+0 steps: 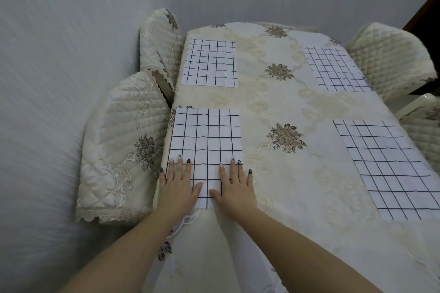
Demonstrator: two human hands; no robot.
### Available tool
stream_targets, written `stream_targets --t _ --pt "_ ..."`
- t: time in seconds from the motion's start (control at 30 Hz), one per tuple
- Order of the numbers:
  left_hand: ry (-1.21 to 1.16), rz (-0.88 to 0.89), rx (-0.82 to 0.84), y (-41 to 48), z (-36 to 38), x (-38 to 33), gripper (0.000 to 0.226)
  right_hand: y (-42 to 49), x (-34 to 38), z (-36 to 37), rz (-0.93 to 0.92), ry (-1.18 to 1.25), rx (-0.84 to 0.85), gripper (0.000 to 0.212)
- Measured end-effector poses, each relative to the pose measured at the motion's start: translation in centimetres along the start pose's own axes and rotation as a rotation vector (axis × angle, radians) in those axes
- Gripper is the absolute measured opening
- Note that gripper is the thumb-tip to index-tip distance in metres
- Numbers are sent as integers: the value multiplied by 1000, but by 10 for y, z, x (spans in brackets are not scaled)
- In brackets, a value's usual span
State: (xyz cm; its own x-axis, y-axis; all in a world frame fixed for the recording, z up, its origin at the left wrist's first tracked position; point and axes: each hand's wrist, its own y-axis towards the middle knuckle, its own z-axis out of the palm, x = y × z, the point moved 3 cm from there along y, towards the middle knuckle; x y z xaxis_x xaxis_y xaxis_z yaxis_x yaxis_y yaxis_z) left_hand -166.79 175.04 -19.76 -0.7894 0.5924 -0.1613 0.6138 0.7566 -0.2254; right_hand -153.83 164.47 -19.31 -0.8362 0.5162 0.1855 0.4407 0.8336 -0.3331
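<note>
A white placemat with a black grid [206,140] lies flat at the near left of a table covered by a cream embroidered tablecloth [281,102]. My left hand [177,185] rests flat on the mat's near left corner, fingers straight. My right hand [234,187] lies flat on its near right part, fingers straight, little finger over the mat's edge. Neither hand holds anything. Three more grid placemats lie on the cloth: far left [210,63], far right [334,69] and near right [390,169].
Chairs in cream quilted covers stand along the table's left side, one near [121,147] and one far [159,40]. Another covered chair [388,54] stands at the far right, with part of one more [421,123] below it. A grey wall runs behind and left.
</note>
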Motion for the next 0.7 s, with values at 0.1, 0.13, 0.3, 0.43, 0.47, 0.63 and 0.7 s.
stream_targets --t 0.1,0.13,0.3,0.43,0.47,0.63,0.7 --pt "-26 3 -4 -7 2 3 93 -4 3 4 -12 2 -10 90" --pt "-20 2 9 -8 4 5 94 -5 4 6 -8 8 -4 91" --pt "-49 5 53 -5 2 7 78 -3 5 10 17 17 24 94" --pt "-58 14 53 -3 -1 7 72 -1 3 7 29 1 46 80" --pt "-59 12 47 -3 -1 7 72 -1 4 7 27 7 47 77" --pt "-258 28 -152 -6 -15 -1 82 -5 6 -10 22 169 -24 85" --pt "-567 -4 -225 -10 -25 -13 64 -9 5 -22 58 408 -118 69"
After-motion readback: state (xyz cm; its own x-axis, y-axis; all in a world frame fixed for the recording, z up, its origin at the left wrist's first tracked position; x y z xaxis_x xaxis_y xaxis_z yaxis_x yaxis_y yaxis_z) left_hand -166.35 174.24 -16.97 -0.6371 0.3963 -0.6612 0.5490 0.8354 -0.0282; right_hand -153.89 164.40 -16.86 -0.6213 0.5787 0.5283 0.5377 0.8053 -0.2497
